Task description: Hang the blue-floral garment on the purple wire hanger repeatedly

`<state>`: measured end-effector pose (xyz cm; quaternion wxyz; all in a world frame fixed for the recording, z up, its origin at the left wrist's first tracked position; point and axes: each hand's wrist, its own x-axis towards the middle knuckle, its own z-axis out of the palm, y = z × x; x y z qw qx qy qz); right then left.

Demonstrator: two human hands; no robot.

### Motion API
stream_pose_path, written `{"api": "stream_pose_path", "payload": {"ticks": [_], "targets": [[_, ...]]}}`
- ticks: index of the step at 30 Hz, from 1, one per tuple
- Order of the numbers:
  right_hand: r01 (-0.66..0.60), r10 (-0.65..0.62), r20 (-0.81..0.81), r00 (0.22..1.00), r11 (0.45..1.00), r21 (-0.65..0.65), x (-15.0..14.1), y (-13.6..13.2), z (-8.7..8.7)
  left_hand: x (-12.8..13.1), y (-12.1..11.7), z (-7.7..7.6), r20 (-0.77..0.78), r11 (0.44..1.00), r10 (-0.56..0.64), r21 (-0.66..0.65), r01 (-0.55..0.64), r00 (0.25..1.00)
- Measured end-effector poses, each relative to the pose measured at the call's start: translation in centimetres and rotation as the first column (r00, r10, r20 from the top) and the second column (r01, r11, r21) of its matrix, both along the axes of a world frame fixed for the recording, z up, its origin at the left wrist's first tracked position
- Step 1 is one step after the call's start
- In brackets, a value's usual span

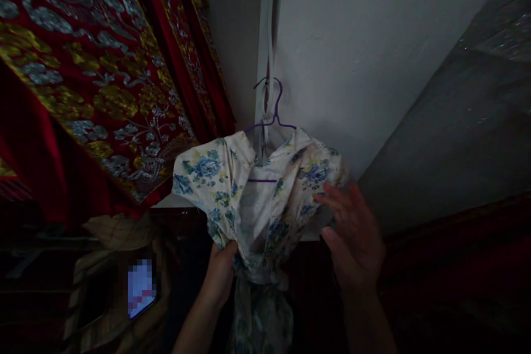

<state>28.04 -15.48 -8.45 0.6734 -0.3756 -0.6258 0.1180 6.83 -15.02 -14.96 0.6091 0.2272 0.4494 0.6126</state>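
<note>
A white dress with blue flowers and green leaves [215, 177] hangs on a purple wire hanger [277, 116]. The hanger's hook catches in a pale hanging strap [267, 55]. My left hand [223, 265] is closed on the dress at its left side, near the waist. Beside the right sleeve, my right hand [354, 238] has its fingers spread and looks slightly blurred; whether the fingertips touch the cloth I cannot tell. The lower part of the dress falls into shadow between my forearms.
Red cloth with gold and silver embroidery [103, 66] hangs at the left. A pale wall [352, 27] stands behind the dress. At the lower left, a lit, pixelated screen [141, 287] lies in the dark. Dark red material [464, 249] runs along the lower right.
</note>
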Motion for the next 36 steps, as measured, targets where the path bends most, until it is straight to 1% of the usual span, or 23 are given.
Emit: {"api": "stream_pose_path", "payload": {"ticks": [1, 2, 3, 5, 6, 7, 8, 11, 13, 16, 19, 22, 24, 25, 26, 27, 28, 29, 30, 31, 32, 34, 36], "targets": [[0.008, -0.025, -0.157, 0.987, 0.994, -0.108, -0.6, -0.6, -1.8, 0.6, -0.2, -0.1, 0.017, 1.000, 0.027, -0.001, -0.027, 0.999], [-0.021, -0.045, -0.244, 0.969, 0.965, -0.263, -1.3, -1.1, -3.6, 1.1, -0.4, -0.1, 0.032, 0.999, 0.052, -0.006, -0.052, 0.998], [-0.086, -0.041, -0.277, 0.960, 0.899, -0.430, -1.9, -1.4, -5.2, 1.5, -0.7, -0.1, 0.044, 0.997, 0.075, -0.014, -0.075, 0.996], [-0.231, 0.047, -0.286, 0.957, 0.720, -0.655, -3.1, -1.8, -7.5, 2.1, -1.3, 0.1, 0.050, 0.994, 0.107, -0.039, -0.105, 0.993], [-0.284, 0.103, -0.288, 0.952, 0.649, -0.706, -3.6, -1.9, -8.1, 2.3, -1.6, 0.2, 0.046, 0.992, 0.119, -0.049, -0.116, 0.992], [-0.320, 0.152, -0.289, 0.945, 0.610, -0.725, -4.1, -1.9, -8.4, 2.4, -1.9, 0.3, 0.043, 0.991, 0.127, -0.055, -0.124, 0.991], [-0.347, 0.193, -0.289, 0.937, 0.594, -0.726, -4.4, -1.8, -8.4, 2.5, -2.2, 0.5, 0.040, 0.990, 0.131, -0.055, -0.128, 0.991], [-0.403, 0.291, -0.282, 0.914, 0.581, -0.707, -5.1, -1.5, -7.8, 2.6, -2.7, 1.0, 0.032, 0.989, 0.143, -0.037, -0.142, 0.989], [-0.409, 0.305, -0.278, 0.911, 0.574, -0.709, -5.6, -1.5, -7.8, 2.6, -2.9, 1.2, 0.029, 0.990, 0.142, -0.028, -0.141, 0.989], [-0.387, 0.239, -0.304, 0.922, 0.579, -0.718, -6.4, -1.8, -8.5, 2.5, -3.1, 1.3, 0.024, 0.993, 0.119, -0.018, -0.119, 0.993], [-0.393, 0.181, -0.354, 0.918, 0.550, -0.737, -6.7, -2.1, -8.9, 2.3, -3.3, 1.1, -0.005, 0.997, 0.074, -0.017, -0.074, 0.997], [-0.387, 0.160, -0.362, 0.918, 0.550, -0.740, -6.1, -1.9, -8.8, 1.9, -3.3, 0.4, -0.039, 1.000, 0.018, -0.019, -0.019, 0.999], [-0.380, 0.159, -0.355, 0.921, 0.565, -0.732, -5.5, -1.6, -8.8, 1.5, -3.0, -0.5, -0.085, 0.999, 0.036, 0.001, -0.036, 0.996], [-0.372, 0.149, -0.354, 0.923, 0.576, -0.728, -5.3, -1.5, -8.9, 1.2, -2.7, -1.0, -0.132, 0.997, 0.073, 0.035, -0.069, 0.989], [-0.362, 0.126, -0.360, 0.925, 0.589, -0.723, -5.2, -1.5, -9.1, 1.0, -2.4, -1.6, -0.198, 0.988, 0.143, 0.090, -0.127, 0.970], [-0.349, 0.093, -0.371, 0.924, 0.602, -0.718, -5.1, -1.5, -9.3, 0.8, -2.2, -2.3, -0.279, 0.965, 0.244, 0.168, -0.203, 0.929], [-0.339, 0.059, -0.387, 0.920, 0.614, -0.713, -5.2, -1.6, -9.5, 0.7, -2.0, -2.9, -0.363, 0.922, 0.364, 0.269, -0.278, 0.858], [-0.337, 0.030, -0.407, 0.913, 0.618, -0.710, -5.4, -1.7, -9.6, 0.8, -1.9, -3.6, -0.438, 0.867, 0.477, 0.376, -0.327, 0.762], [-0.346, 0.017, -0.427, 0.904, 0.613, -0.710, -5.6, -1.8, -9.7, 0.9, -1.9, -4.3, -0.499, 0.819, 0.553, 0.470, -0.328, 0.667], [-0.368, 0.023, -0.445, 0.895, 0.602, -0.708, -5.8, -2.0, -9.8, 1.2, -1.9, -4.9, -0.556, 0.803, 0.572, 0.528, -0.275, 0.603], [-0.396, 0.045, -0.461, 0.886, 0.590, -0.704, -6.1, -2.1, -9.8, 1.6, -2.1, -5.5, -0.611, 0.820, 0.535, 0.543, -0.182, 0.584], [-0.439, 0.111, -0.467, 0.877, 0.581, -0.686, -6.5, -2.4, -9.6, 2.5, -2.4, -6.4, -0.683, 0.871, 0.352, 0.489, 0.041, 0.640], [-0.450, 0.171, -0.439, 0.882, 0.584, -0.676, -6.9, -2.6, -9.5, 3.2, -2.7, -6.7, -0.682, 0.890, 0.181, 0.421, 0.178, 0.708]]}}
